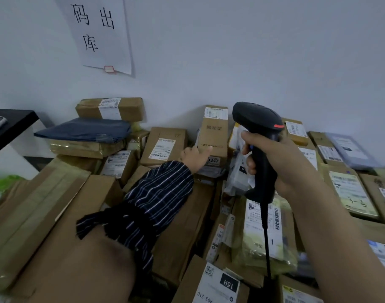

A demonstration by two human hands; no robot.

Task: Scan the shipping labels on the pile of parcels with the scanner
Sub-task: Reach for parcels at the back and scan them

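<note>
Our right hand [283, 165] clasped the black plastic handheld scanner [258, 121] by its upright handle, the head aimed away from us and leftward. Just left of that head a tall brown cardboard box [215, 136] stood against the wall [253, 62], long axis vertical, its white shipping label [215, 112] at the top end, facing us. Our left hand [195, 158] touched the box's lower front; whether it gripped, we could not tell. The right hand was nearer the label, so we judged a slight leftward turn would suffice.
</note>
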